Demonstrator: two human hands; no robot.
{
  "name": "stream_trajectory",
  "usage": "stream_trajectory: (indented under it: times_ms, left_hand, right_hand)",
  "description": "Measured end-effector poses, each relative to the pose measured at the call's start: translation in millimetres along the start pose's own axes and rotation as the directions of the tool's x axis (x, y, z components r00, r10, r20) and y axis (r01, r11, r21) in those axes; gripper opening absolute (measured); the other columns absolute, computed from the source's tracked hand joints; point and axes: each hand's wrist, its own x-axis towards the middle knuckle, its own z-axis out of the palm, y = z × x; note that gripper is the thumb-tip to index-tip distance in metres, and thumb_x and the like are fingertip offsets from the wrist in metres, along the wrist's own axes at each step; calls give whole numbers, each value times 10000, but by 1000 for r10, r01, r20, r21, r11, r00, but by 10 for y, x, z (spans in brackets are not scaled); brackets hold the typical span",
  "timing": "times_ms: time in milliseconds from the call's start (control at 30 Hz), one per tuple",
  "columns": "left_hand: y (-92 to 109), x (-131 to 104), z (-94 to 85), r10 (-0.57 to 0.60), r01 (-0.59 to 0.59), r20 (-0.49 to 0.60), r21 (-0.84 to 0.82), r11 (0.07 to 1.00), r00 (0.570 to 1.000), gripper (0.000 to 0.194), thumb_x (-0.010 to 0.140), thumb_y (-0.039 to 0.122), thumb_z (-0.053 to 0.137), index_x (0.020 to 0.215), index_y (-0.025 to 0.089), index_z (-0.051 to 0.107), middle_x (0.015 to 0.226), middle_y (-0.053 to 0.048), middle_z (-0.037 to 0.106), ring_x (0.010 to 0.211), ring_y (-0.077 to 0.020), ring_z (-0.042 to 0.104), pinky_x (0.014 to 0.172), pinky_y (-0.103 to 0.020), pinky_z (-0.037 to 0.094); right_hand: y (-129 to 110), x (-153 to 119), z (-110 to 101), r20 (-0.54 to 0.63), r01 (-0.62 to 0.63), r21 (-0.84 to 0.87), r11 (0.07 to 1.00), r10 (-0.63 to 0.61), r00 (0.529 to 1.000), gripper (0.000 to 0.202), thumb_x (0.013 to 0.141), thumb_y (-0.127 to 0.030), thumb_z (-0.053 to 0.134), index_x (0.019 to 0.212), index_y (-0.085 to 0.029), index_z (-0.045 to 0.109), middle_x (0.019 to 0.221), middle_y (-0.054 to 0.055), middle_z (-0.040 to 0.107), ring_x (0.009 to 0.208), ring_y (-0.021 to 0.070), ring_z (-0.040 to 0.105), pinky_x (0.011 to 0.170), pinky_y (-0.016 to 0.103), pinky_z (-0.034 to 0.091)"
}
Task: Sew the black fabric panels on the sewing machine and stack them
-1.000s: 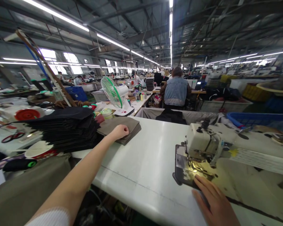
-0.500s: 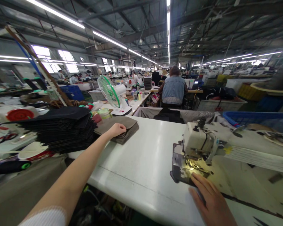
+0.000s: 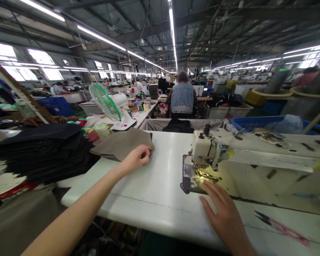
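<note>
My left hand [image 3: 137, 159] is closed in a pinch at the near right corner of a grey-brown fabric piece [image 3: 129, 140]. That piece slants across the stack of similar pieces [image 3: 102, 152] beneath it. My right hand [image 3: 221, 213] lies open on the table, its fingertips by the front edge of the lit needle plate [image 3: 193, 179] of the sewing machine [image 3: 205, 147]. No fabric shows under the needle. Pink-handled thread snips [image 3: 285, 229] rest to the right of this hand.
A tall pile of black fabric pieces [image 3: 45, 153] stands left of the white table [image 3: 138, 199]. Beyond are a white-and-green fan [image 3: 109, 105], a blue basket [image 3: 245, 122] and a person in a denim vest [image 3: 181, 97], seated with their back to me.
My left hand has moved right, drawing the top fabric piece across its stack. The view has turned right, bringing the snips fully into sight. My right hand stays by the needle plate.
</note>
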Motion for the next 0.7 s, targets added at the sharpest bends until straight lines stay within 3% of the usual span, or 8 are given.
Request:
stream_trajectory:
  times_ms: [33, 133, 233, 367, 467, 533, 600, 700]
  left_hand:
    - [162, -124, 209, 77, -73, 91, -40, 997, 993, 105, 737, 117, 558, 682, 205, 544, 1075, -52, 704, 1028, -203, 642, 935, -294, 482]
    - [580, -548, 766, 325, -273, 324, -196, 942, 888, 121, 797, 80, 516, 788, 197, 546, 1174, -95, 653, 1069, -204, 627, 952, -308, 482]
    - [843, -924, 1003, 381, -302, 451, -240, 923, 807, 144, 783, 56, 554, 800, 198, 537, 1086, -84, 648, 1039, -214, 618, 931, -303, 495]
    - [992, -1166, 852, 388, -237, 557, -325, 915, 734, 223, 775, 10, 534, 857, 209, 590, 1235, -57, 633, 1208, -217, 571, 1049, -301, 430]
    - [981, -1094, 651, 331, -78, 660, -382, 921, 674, 211, 771, 42, 551, 868, 213, 627, 1154, -30, 688, 1087, -202, 632, 944, -280, 475]
    - [908, -932, 539, 227, 120, 663, -435, 893, 714, 61, 834, 177, 590, 863, 199, 638, 1042, -38, 723, 928, -192, 662, 819, -276, 499]
    - [795, -726, 449, 82, 346, 617, -541, 766, 783, 270, 913, 429, 553, 907, 181, 659, 1016, -73, 741, 905, -214, 675, 789, -300, 506]
    - [612, -452, 389, -102, 527, 586, -621, 581, 804, 598, 849, 697, 522, 1041, 158, 694, 1049, -113, 747, 950, -270, 687, 810, -348, 513]
  right_hand:
    - [-88, 43, -53, 13, 22, 16, 1000, -23, 1000, 480, 966, -246, 581, 1433, -190, 485, 1362, 105, 630, 1278, 254, 568, 1092, 441, 446]
    - [-296, 130, -195, 193, 126, 69, 990, -137, 972, 697, 889, -301, 686, 1507, -170, 392, 1518, 108, 493, 1430, 282, 404, 1161, 457, 374]
    - [-328, 118, -333, 420, 132, 108, 985, -166, 892, 779, 798, -319, 748, 1489, -169, 421, 1553, 100, 452, 1458, 311, 350, 1182, 491, 333]
    - [-243, 53, -628, 565, -35, 109, 993, -33, 824, 343, 762, -156, 703, 1094, -238, 674, 1151, 34, 717, 1209, 284, 573, 1160, 535, 306]
    - [-235, 117, -850, 637, -210, 166, 964, 58, 769, 196, 710, -44, 642, 769, -229, 618, 831, -12, 674, 916, 216, 615, 992, 444, 437]
    - [-240, 219, -895, 667, -377, 260, 889, 117, 736, 173, 734, -67, 620, 789, -230, 601, 858, -10, 671, 864, 190, 613, 859, 352, 480]
    - [-218, 335, -810, 663, -554, 327, 765, 232, 711, 97, 808, -157, 605, 868, -233, 612, 909, -1, 688, 849, 176, 631, 786, 303, 492]
    - [-119, 477, -472, 585, -701, 342, 625, 442, 680, 102, 851, -319, 605, 895, -226, 607, 803, -2, 677, 751, 182, 647, 687, 286, 499]
